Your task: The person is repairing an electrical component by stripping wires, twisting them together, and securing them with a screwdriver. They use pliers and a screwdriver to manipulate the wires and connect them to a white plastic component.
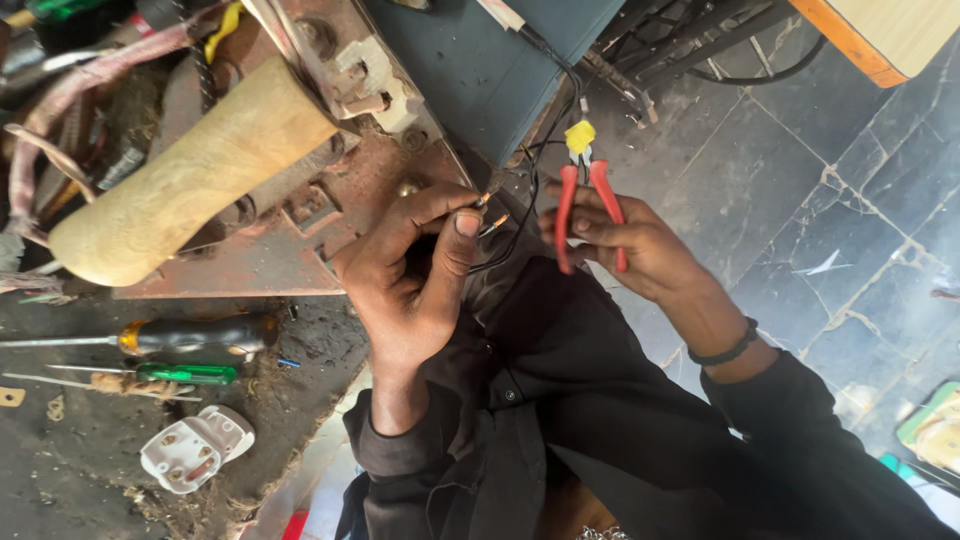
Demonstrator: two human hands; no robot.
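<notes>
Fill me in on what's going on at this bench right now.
A person in dark sleeves is working on thin black wires with bared copper ends. The left hand pinches the wire tips between thumb and fingers, while the right hand holds red-handled pliers, whose nose sits at a yellow piece on the wiring. Two screwdrivers and a white plug lie on the dirty bench at left.

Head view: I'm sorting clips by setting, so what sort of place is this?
Probably a small repair workshop: screwdrivers on a dirty bench, a rusty metal plate, and red-handled pliers in the right hand by black wires.
</notes>
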